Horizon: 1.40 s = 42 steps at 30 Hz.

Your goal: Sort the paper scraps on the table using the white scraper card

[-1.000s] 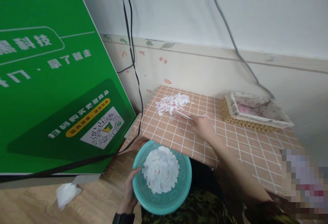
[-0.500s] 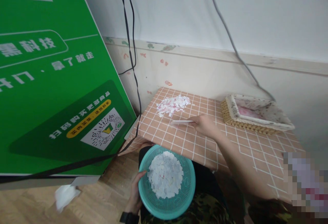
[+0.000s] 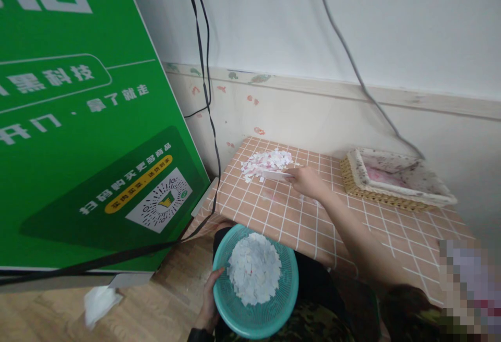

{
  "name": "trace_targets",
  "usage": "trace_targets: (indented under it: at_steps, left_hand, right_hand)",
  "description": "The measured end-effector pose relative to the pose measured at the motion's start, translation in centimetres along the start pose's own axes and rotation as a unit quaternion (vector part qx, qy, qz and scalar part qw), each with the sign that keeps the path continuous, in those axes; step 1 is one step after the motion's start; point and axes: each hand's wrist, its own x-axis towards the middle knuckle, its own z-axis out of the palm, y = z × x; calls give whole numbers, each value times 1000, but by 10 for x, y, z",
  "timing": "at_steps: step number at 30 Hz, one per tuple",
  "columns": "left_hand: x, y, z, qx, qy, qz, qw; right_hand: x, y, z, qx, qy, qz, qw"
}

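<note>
My left hand (image 3: 212, 296) is closed on the left rim of a round teal plastic basket (image 3: 287, 300). This basket rests over my lap, below the table's front edge, and holds a heap of small white paper scraps (image 3: 254, 269). Above the table, my right hand (image 3: 307, 181) pinches one end of a flat, thin white piece (image 3: 276, 176), whose exact kind I cannot make out. The piece is at the near edge of a loose pile of white and pinkish paper scraps (image 3: 266, 162) on the checked tablecloth.
A wicker basket with a cloth lining (image 3: 395, 180) stands at the right rear of the table (image 3: 270, 216). Black cables (image 3: 201, 55) hang at the left, before a large green panel (image 3: 58, 175). A white crumpled item (image 3: 99, 303) lies on the wooden floor.
My right hand has moved the white piece away from me, up to the pile's near edge. My left hand keeps its hold on the teal basket. The view has shifted slightly.
</note>
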Motion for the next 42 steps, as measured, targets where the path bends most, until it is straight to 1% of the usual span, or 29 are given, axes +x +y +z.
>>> trace_targets:
  at_steps: [6, 10, 15, 19, 21, 24, 28, 30, 32, 36, 39, 42]
  left_hand:
    - [-3, 1, 4, -6, -1, -13, 1000]
    - [-5, 4, 6, 0, -7, -21, 1000]
    - [-2, 3, 4, 0, 6, -13, 1000]
    - [-4, 4, 5, -7, -7, -12, 1000]
    - [-7, 6, 7, -8, -18, -17, 1000]
    - [-11, 8, 10, -7, -21, -28, 999]
    - [-13, 9, 12, -1, -4, -29, 1000]
    - [-12, 8, 11, -4, 4, -24, 1000]
    - [-10, 6, 8, -7, 8, -23, 1000]
    - [-3, 3, 3, -6, -11, -30, 999]
    - [1, 0, -2, -7, -17, -26, 1000]
    - [4, -2, -7, -12, -28, -20, 999]
  right_hand:
    - [8, -4, -4, -5, -8, -24, 1000]
    - [11, -4, -7, -35, -3, -27, 999]
    - [17, -11, -10, -39, -18, -64, 997]
    - [19, -15, -12, -52, -12, -56, 997]
    - [21, -16, -12, -57, -22, -54, 997]
    - [26, -19, -10, -34, -41, -75, 996]
    - [32, -20, -9, -15, -9, -108, 994]
    - [31, -20, -8, -12, -16, -107, 994]
    - [30, -21, -8, -5, -41, -105, 994]
    - [27, -21, -14, 2, -74, -131, 989]
    - [24, -22, -20, -15, -62, -139, 988]
    - [17, -27, -21, -44, -34, -122, 991]
